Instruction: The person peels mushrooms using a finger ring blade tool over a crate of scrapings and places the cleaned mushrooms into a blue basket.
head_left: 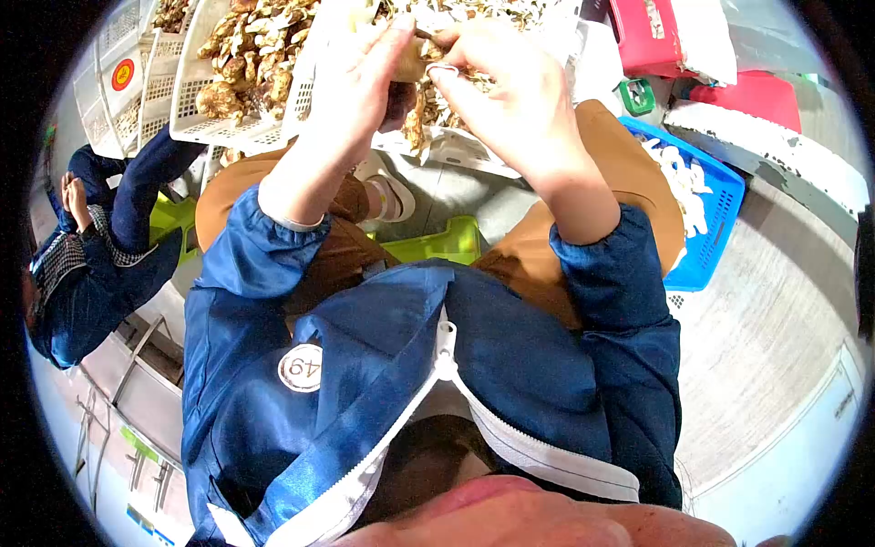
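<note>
The left hand [365,77] and the right hand [515,96] are meeting over a white tray [460,150], both bent around a pale mushroom piece [410,66]. The left hand is cupping it from one side, and the right hand is closing its thumb and fingers at the other side. A slim dark thing is showing between the fingertips, too small to identify. A brown piece is also showing just under the left hand, but whether it is part of the same mushroom I cannot tell.

Nearest the camera, a blue jacket [510,337] is lying open at the neck, with a white zip and a round badge reading 49. Beyond it, brown trousers [624,164] are covering two spread knees, and a bright green stool [442,242] and a pale shoe [394,199] are showing between them. Beside the right knee, a blue basket [720,210] is holding white pieces [684,182].

Past the knees, the white tray is holding many brown and cream pieces below the hands. To its left, a white basket [190,91] is holding clustered brown mushrooms [264,59], with more white baskets standing beside it. Farther left, another person [114,246] in dark blue is sitting with hands together. At the upper right, a red container [647,36] is standing near a small green object [637,96].
</note>
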Demonstrator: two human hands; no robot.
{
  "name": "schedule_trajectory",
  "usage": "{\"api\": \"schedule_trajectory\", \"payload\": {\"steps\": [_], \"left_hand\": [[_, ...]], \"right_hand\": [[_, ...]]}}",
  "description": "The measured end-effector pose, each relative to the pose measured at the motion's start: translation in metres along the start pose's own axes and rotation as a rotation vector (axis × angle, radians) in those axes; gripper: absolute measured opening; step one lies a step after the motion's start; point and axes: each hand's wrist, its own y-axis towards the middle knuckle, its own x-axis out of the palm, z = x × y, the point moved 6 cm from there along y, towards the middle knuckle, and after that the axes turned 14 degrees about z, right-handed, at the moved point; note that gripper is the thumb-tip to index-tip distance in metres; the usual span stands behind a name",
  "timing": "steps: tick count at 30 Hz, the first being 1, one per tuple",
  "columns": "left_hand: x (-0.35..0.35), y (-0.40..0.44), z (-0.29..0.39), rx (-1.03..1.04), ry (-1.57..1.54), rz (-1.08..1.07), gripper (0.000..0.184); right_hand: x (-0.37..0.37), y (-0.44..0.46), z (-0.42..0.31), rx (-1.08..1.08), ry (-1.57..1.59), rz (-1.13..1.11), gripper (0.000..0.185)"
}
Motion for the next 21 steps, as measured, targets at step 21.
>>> {"api": "schedule_trajectory", "payload": {"steps": [21], "left_hand": [[-0.002,0.008,-0.010,-0.250,-0.580,-0.315,0.027]], "right_hand": [[-0.022,0.017,-0.006,0.141,0.019,0.043,0.010]]}}
